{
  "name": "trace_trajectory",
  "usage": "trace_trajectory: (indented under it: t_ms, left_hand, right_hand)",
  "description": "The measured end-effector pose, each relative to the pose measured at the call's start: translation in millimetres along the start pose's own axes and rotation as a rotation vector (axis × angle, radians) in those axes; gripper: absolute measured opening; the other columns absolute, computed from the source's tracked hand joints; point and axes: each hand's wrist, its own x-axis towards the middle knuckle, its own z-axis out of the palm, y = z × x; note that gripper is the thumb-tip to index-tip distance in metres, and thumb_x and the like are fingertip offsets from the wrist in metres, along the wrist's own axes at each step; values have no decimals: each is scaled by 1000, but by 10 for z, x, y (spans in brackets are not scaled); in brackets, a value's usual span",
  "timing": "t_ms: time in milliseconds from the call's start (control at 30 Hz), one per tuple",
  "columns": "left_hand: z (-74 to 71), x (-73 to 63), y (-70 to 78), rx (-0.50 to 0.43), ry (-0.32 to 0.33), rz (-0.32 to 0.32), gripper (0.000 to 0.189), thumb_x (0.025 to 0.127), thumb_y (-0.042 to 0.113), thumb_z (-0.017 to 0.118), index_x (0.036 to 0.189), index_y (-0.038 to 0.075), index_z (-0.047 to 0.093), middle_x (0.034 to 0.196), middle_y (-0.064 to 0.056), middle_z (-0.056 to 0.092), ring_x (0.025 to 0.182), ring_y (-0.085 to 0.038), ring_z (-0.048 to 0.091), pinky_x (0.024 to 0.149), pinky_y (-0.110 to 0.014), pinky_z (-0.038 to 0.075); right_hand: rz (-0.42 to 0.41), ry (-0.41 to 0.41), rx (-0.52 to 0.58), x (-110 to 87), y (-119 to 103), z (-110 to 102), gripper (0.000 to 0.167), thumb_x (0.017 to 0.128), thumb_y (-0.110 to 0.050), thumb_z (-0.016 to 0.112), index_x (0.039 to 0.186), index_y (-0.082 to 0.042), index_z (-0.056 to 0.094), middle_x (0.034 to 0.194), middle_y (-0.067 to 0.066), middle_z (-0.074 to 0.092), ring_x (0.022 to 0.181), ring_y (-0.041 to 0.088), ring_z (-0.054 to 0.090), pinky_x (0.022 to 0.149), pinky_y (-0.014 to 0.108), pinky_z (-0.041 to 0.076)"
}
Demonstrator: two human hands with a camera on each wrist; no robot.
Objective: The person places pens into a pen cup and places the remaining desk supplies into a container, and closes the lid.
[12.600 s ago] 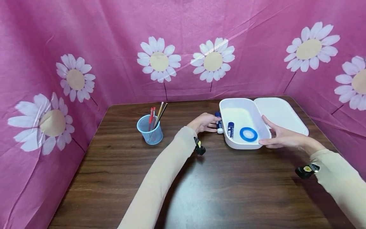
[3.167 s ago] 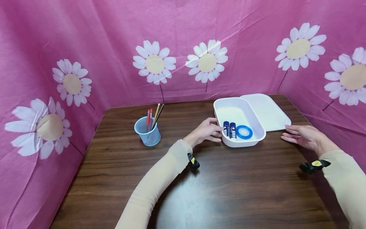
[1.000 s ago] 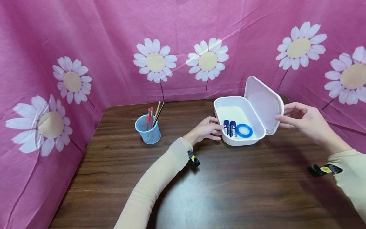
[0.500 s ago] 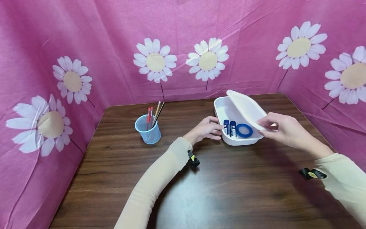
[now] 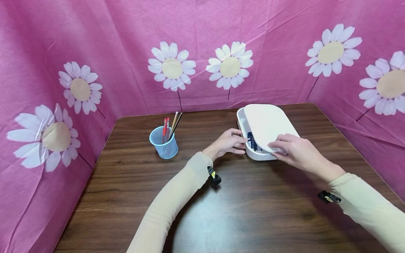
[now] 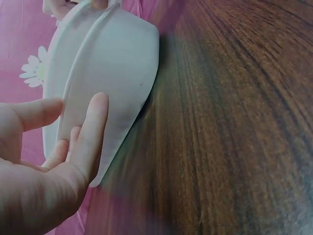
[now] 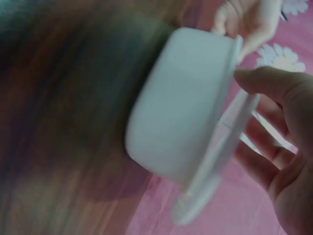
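A white plastic box (image 5: 260, 156) stands at the back right of the table. Its white lid (image 5: 269, 123) lies slanted over it, shifted right so a strip along the left side is uncovered. My right hand (image 5: 297, 151) pinches the lid's near edge, thumb on one face and fingers on the other in the right wrist view. Two dark blue glue sticks (image 5: 251, 141) show in the gap, partly covered; the blue ring is hidden beneath the lid. My left hand (image 5: 227, 143) rests its extended fingertips against the box's left wall (image 6: 117, 73).
A light blue mesh cup (image 5: 167, 150) stands left of the box, holding red pens (image 5: 165, 127) and pencils (image 5: 175, 123). Behind the brown wooden table (image 5: 202, 211) hangs a pink curtain (image 5: 126, 70) with daisies.
A second glue stick went into the box earlier. My right hand then lifted the lid from the table at the right and swung it left over the box. My left hand stays at the box's wall.
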Motion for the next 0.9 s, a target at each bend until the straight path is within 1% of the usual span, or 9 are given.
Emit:
trace_trajectory:
  t_ms: [100, 200, 300, 367, 467, 600, 700, 800, 900]
  left_hand:
    - [-5, -1, -2, -19, 6, -8, 43, 101, 9, 63, 138, 0, 43, 108, -15, 64, 85, -25, 65, 83, -46, 60]
    - [-15, -7, 3, -38, 27, -15, 31, 104, 17, 60, 130, 5, 49, 106, -12, 61, 85, -26, 64, 81, -45, 60]
    - [-20, -14, 11, -49, 33, -12, 29, 104, 22, 62, 126, 6, 51, 105, -11, 61, 84, -26, 65, 81, -45, 61]
    - [-18, -19, 14, -48, 30, -10, 31, 103, 22, 63, 126, 6, 50, 104, -10, 61, 84, -25, 65, 81, -45, 60]
    - [-18, -23, 15, -43, 24, -8, 33, 102, 21, 65, 127, 6, 49, 104, -10, 60, 84, -25, 66, 81, -45, 61]
    - [-21, -22, 9, -28, 27, -3, 34, 101, 19, 65, 128, 6, 49, 104, -9, 61, 84, -24, 66, 82, -45, 60]
    - [-17, -22, 12, -25, 31, 1, 33, 101, 18, 66, 128, 6, 50, 104, -8, 61, 84, -23, 66, 83, -45, 60]
    - [-15, -18, 11, -27, 31, 2, 33, 101, 18, 66, 127, 6, 50, 104, -8, 61, 84, -23, 66, 83, -45, 60]
    - [-17, -14, 8, -28, 29, 1, 33, 101, 18, 65, 128, 6, 50, 104, -8, 60, 84, -23, 65, 83, -45, 60]
  right_hand:
    - [-21, 40, -13, -39, -34, 81, 29, 77, -10, 82, 105, -11, 76, 93, -5, 63, 79, 11, 55, 55, 36, 52]
    - [-45, 101, 8, -77, -74, 167, 22, 94, -22, 71, 111, -8, 74, 102, 1, 66, 90, 19, 61, 65, 40, 54]
    - [-61, 155, 23, -110, -118, 259, 37, 107, -35, 52, 114, -6, 72, 112, 7, 68, 102, 28, 65, 82, 39, 53]
    - [-60, 176, 22, -126, -150, 313, 45, 109, -41, 44, 115, -6, 73, 117, 8, 70, 107, 31, 67, 88, 39, 52]
    - [-41, 179, 14, -144, -182, 369, 46, 108, -44, 46, 116, -8, 74, 120, 7, 72, 109, 33, 69, 84, 44, 55]
    - [4, 137, 9, -151, -192, 376, 32, 97, -31, 71, 121, -10, 74, 121, 8, 72, 110, 31, 69, 79, 50, 58]
    - [23, 107, 2, -146, -181, 368, 42, 83, -16, 81, 124, -10, 73, 122, 9, 71, 111, 30, 69, 79, 51, 58]
    - [3, 123, 7, -133, -172, 392, 36, 92, -24, 76, 125, -8, 73, 121, 10, 72, 109, 32, 69, 85, 54, 57]
    - [-21, 151, 18, -120, -174, 423, 40, 105, -37, 57, 124, -5, 72, 119, 11, 72, 107, 34, 70, 90, 58, 54]
